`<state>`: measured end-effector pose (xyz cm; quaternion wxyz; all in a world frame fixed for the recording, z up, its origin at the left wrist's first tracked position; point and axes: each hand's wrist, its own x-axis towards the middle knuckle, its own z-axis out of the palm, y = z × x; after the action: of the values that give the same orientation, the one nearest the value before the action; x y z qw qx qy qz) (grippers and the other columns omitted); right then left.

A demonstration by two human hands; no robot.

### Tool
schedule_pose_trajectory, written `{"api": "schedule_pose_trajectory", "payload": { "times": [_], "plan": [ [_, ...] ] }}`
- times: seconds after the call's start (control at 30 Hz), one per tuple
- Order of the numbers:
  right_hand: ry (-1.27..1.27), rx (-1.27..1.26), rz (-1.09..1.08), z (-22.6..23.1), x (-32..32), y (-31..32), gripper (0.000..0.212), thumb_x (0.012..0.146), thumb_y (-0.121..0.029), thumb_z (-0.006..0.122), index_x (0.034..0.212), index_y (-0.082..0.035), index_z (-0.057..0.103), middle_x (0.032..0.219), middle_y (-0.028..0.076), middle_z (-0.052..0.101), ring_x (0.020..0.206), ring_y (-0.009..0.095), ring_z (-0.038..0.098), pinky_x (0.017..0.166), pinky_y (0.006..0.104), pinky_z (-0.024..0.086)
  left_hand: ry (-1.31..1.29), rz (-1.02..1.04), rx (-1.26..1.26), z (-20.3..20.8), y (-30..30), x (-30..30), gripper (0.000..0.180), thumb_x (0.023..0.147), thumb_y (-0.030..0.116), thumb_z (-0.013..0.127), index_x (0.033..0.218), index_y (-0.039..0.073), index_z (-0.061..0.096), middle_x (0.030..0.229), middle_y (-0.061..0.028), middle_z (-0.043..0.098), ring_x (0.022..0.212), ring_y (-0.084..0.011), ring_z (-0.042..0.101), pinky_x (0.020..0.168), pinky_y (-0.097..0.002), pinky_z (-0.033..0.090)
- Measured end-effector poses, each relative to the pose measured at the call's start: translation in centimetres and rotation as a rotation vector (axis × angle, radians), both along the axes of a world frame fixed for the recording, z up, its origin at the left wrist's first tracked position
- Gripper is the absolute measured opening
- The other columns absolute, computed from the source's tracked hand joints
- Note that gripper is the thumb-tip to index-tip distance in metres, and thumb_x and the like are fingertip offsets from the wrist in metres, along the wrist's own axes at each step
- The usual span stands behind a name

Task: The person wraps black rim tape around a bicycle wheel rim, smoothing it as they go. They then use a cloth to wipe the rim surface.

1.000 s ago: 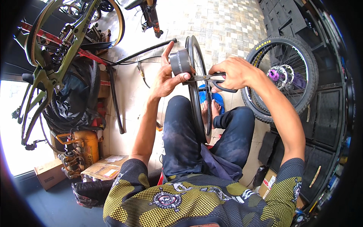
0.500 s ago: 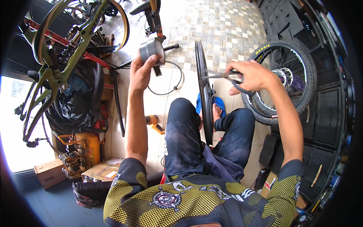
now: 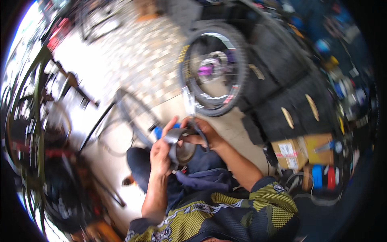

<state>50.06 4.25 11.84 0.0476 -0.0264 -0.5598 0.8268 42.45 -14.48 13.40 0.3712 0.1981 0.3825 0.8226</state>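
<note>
A roll of grey tape [image 3: 173, 155] is in my left hand [image 3: 159, 156], held above my lap with the fingers closed round its side. Close against the roll, my right hand [image 3: 206, 133] grips a pair of scissors [image 3: 200, 135] by dark handles, blades pointing away from me. Its fingertips reach to the tape's upper edge, where a strip seems to lift off; blur hides the exact contact. Beyond my knees stands a thin bicycle rim [image 3: 135, 111], smeared by motion.
Two wheels, one with a knobby tyre [image 3: 241, 60], lean against dark panels [image 3: 278, 72] ahead to the right. Cardboard boxes [image 3: 288, 147] sit at the right. Bicycle frames [image 3: 34, 97] crowd the left side. A cluttered bench or shelf of tools runs along the far right.
The view has swung to the right and blurred. My hands, apart before, have come together over my lap, bringing scissors and tape roll close to each other, away from the rim.
</note>
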Motion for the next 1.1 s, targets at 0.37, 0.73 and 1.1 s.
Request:
{"api": "schedule_pose_trajectory", "payload": {
  "times": [0.37,0.73,1.1],
  "plan": [
    [-0.001,0.324,-0.858,11.2,14.6,15.4,0.038,0.088,-0.019,0.080,0.121,-0.008,0.063,0.096,0.006,0.072,0.089,0.016,0.071,0.085,0.0341,0.056,1.073,-0.198,-0.416,-0.4,8.6,6.0,0.070,0.075,0.021,0.097,0.135,0.015,0.063,0.165,-0.0228,0.028,0.150,-0.0442,0.037,0.122,-0.0529,0.036],
    [-0.873,2.339,-1.348,25.0,25.6,40.3,0.079,0.073,-0.050,0.093,0.135,-0.016,0.059,0.116,0.011,0.074,0.107,0.038,0.069,0.093,0.0482,0.052,0.541,-0.151,-0.603,-1.6,1.4,3.7,0.033,0.090,0.009,0.082,0.121,0.007,0.070,0.153,-0.0168,0.050,0.136,-0.0280,0.057,0.107,-0.0442,0.051],
    [-1.059,1.228,-1.288,25.6,37.1,51.1,0.084,0.073,-0.039,0.092,0.142,-0.005,0.058,0.117,0.016,0.075,0.110,0.029,0.071,0.070,0.0433,0.060,0.742,0.392,-0.529,-3.4,-5.1,-1.5,0.018,0.100,0.010,0.071,0.116,0.002,0.070,0.135,-0.0139,0.065,0.124,-0.0231,0.063,0.102,-0.0371,0.052]
  ]
}}
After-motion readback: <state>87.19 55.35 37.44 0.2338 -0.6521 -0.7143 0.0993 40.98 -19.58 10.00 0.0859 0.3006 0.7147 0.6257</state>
